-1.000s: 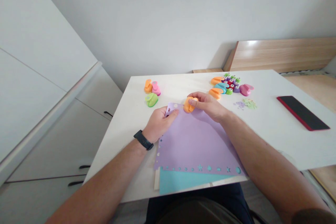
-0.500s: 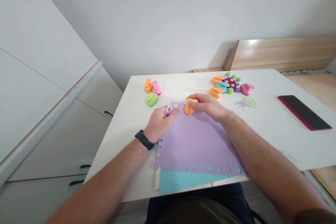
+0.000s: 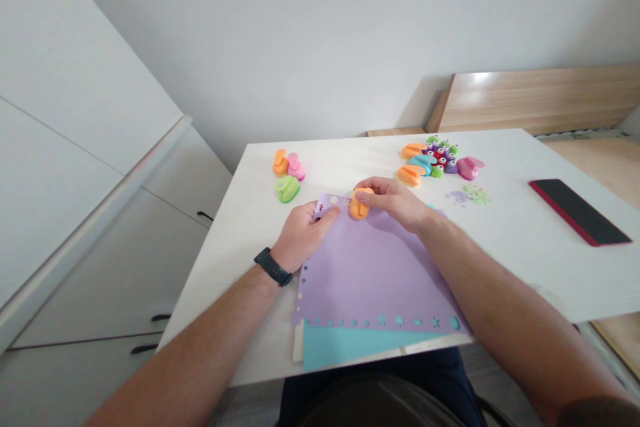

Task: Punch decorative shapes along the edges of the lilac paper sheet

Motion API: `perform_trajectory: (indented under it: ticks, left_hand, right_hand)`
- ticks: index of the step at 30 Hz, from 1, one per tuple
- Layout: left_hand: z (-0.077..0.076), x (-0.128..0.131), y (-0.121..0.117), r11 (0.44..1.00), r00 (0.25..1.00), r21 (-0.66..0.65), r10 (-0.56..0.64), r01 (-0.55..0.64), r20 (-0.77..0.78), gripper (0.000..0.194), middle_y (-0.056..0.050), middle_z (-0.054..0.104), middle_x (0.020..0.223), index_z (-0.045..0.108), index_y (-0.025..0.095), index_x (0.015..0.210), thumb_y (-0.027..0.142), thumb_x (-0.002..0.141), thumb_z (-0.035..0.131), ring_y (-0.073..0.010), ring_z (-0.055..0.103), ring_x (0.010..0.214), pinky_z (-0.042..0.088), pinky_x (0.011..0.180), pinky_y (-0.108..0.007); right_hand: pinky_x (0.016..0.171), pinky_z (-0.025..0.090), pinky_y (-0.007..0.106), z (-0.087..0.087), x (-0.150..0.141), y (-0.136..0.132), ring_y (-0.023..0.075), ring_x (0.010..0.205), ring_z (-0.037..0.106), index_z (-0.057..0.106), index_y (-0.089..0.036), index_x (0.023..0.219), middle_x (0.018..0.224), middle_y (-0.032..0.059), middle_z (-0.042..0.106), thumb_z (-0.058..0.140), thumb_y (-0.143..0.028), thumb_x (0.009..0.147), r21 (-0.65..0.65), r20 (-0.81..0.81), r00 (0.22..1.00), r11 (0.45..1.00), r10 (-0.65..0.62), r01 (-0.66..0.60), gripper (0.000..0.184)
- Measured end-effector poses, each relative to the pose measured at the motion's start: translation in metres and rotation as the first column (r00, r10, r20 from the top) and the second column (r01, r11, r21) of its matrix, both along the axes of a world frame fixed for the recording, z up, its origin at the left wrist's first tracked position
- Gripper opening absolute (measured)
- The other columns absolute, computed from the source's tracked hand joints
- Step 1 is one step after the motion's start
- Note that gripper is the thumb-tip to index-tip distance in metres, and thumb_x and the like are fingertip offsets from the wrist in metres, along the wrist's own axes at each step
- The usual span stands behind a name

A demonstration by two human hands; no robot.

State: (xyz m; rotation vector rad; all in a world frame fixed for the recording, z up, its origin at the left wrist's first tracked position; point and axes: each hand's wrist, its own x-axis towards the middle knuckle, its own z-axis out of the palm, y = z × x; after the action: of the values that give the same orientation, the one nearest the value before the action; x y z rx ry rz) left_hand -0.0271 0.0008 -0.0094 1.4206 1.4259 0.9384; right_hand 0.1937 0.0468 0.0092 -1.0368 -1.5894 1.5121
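Note:
A purple paper sheet (image 3: 373, 273) with small punched shapes along its left and near edges lies on the white table (image 3: 520, 247). My left hand (image 3: 303, 233), a black watch on its wrist, pinches the sheet's far left corner, fingers closed on it. My right hand (image 3: 395, 200) grips an orange craft punch (image 3: 359, 203) that sits over the sheet's far edge, thumb pressed on top. A light blue sheet (image 3: 350, 343) shows from under the purple one at the near edge.
Orange, pink and green punches (image 3: 287, 175) stand at the far left. A cluster of several coloured punches (image 3: 435, 161) stands at the far middle, with paper cut-outs (image 3: 470, 197) beside it. A dark phone (image 3: 575, 211) lies at the right. White cabinets (image 3: 100, 213) flank the table's left.
The orange punch and my right hand have slid a little left along the sheet's far edge. My left hand still holds the corner.

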Motion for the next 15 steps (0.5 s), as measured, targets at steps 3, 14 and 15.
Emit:
perform_trajectory:
  ticks: [3,14,15]
  left_hand:
    - [0.0025,0.0008,-0.0005,0.999,0.999,0.016,-0.042,0.042,0.008,0.037,-0.001,0.066,0.068,0.072,0.016,0.084,0.053,0.083,0.068,-0.0159,0.056,0.061,0.037,0.051,-0.025]
    - [0.0016,-0.0004,0.0006,0.999,0.999,-0.001,-0.043,0.043,0.007,0.037,-0.001,0.068,0.07,0.07,0.017,0.083,0.053,0.083,0.068,-0.0166,0.059,0.063,0.04,0.052,-0.024]
    - [0.0015,-0.0004,0.0005,0.999,0.999,-0.002,-0.038,0.038,0.01,0.037,-0.001,0.068,0.069,0.07,0.016,0.083,0.054,0.082,0.069,-0.0168,0.059,0.063,0.039,0.052,-0.025]
  right_hand:
    - [0.077,0.051,0.035,-0.0006,-0.001,-0.0003,0.0201,0.079,0.067,0.071,-0.017,0.094,0.087,0.0077,0.076,0.078,-0.053,0.081,0.005,-0.004,1.0,1.0,0.001,-0.001,0.04]
    - [0.075,0.051,0.035,-0.0008,-0.0031,-0.0012,0.0201,0.078,0.066,0.071,-0.017,0.092,0.084,0.007,0.075,0.078,-0.057,0.081,0.018,0.007,1.0,1.0,-0.021,0.021,0.042]
    - [0.075,0.051,0.035,-0.0006,-0.0031,-0.0013,0.0201,0.078,0.066,0.071,-0.017,0.092,0.084,0.0072,0.075,0.078,-0.057,0.081,0.016,0.005,1.0,1.0,-0.021,0.021,0.042]
